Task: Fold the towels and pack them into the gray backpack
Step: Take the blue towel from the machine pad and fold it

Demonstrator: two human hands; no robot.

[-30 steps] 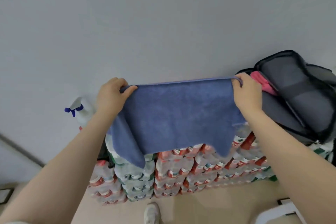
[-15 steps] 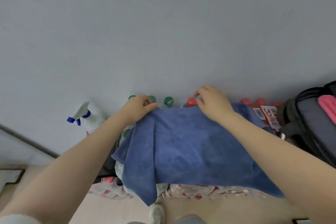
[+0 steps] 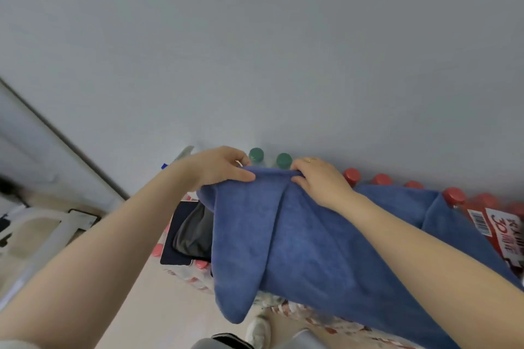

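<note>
A blue towel (image 3: 297,238) lies draped over stacked packs of bottles, its near corner hanging down toward the floor. My left hand (image 3: 224,167) pinches the towel's far edge on the left. My right hand (image 3: 320,178), with a ring on one finger, grips the same far edge just to the right, the two hands close together. A fold ridge runs down the towel between them. The gray backpack is out of view.
Green-capped bottles (image 3: 256,154) and red-capped bottles (image 3: 351,176) stand against the gray wall behind the towel. A dark cloth item (image 3: 192,232) lies at the left of the stack. A white spray bottle (image 3: 184,153) peeks behind my left wrist. My shoe (image 3: 258,331) is below.
The towel went from held up spread wide to laid on the bottle stack. My hands have come close together on its far edge, and the view has swung left, losing the backpack.
</note>
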